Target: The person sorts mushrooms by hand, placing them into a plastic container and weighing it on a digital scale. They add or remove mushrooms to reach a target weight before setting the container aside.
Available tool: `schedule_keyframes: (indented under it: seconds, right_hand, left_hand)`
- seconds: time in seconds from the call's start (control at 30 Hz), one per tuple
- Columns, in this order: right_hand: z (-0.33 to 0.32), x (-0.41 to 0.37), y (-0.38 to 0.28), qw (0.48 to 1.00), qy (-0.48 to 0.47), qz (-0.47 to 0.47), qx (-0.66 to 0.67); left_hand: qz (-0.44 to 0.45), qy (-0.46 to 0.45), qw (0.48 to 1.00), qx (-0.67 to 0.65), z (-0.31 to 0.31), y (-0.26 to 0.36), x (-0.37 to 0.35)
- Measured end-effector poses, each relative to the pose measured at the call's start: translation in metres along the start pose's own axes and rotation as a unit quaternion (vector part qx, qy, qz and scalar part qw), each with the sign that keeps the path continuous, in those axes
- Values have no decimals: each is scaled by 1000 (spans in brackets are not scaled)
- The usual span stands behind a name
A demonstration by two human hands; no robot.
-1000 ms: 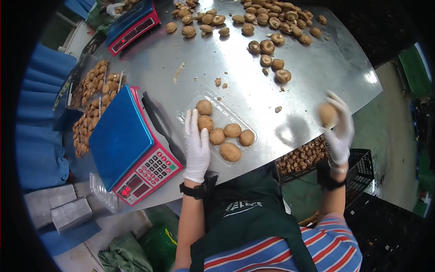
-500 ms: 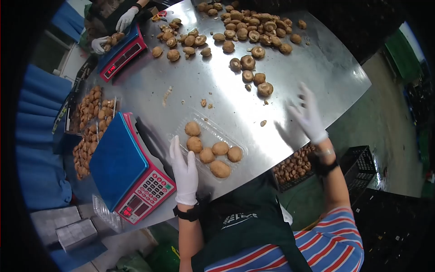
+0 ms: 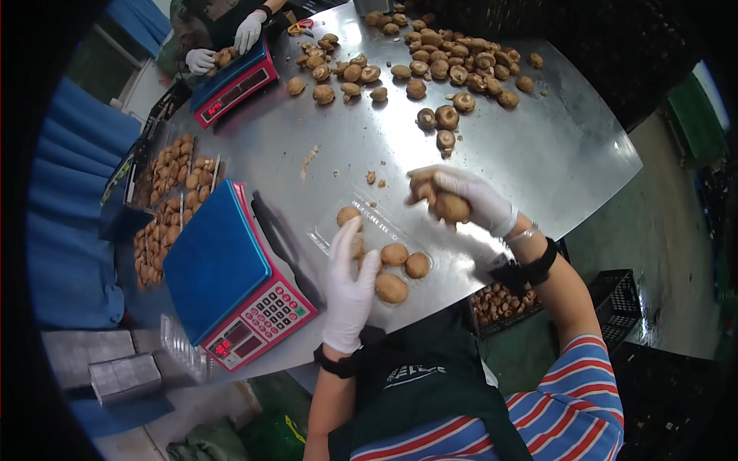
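My right hand (image 3: 469, 201), in a white glove, is closed around a few brown mushrooms (image 3: 450, 207) above the metal table (image 3: 538, 177). My left hand (image 3: 352, 288), also gloved, is over the left side of a clear plastic tray (image 3: 384, 223). Its fingers are apart and partly cover a mushroom; no grip on it shows. In the tray lie several mushrooms (image 3: 392, 287), caps up. A blue-topped scale (image 3: 219, 261) stands left of my left hand.
A large mushroom pile (image 3: 461, 65) spreads across the back. At the upper left a co-worker's gloved hands (image 3: 250, 32) are at a second scale (image 3: 234, 84). Filled trays (image 3: 173, 200) stand at the left, and a crate of mushrooms (image 3: 503, 303) sits below the table's front edge.
My right hand has moved left toward the tray and now holds mushrooms picked from the group at the middle of the table. My left hand has shifted right over the tray. The view has shifted slightly.
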State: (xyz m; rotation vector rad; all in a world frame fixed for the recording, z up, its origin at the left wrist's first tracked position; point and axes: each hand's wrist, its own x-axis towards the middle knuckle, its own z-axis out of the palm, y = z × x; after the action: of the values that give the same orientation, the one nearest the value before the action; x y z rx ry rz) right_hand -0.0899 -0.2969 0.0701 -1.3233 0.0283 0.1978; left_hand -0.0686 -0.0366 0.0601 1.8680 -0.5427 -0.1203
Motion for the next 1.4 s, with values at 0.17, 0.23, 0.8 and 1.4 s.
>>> schedule_keyframes:
  seconds: [0.17,0.23,0.8,1.4]
  right_hand:
    - [59,-23,13,998,-59,6,24]
    - [65,-23,21,998,-54,8,19]
    - [64,37,61,872,9,-203,-445]
    - [25,-215,43,945,182,161,-219]
  left_hand:
    - [-44,-45,982,-176,16,12,-2]
    - [-83,-105,972,-193,12,10,-6]
    - [-180,41,961,-206,-22,-35,-49]
    - [101,-304,947,-15,81,28,-73]
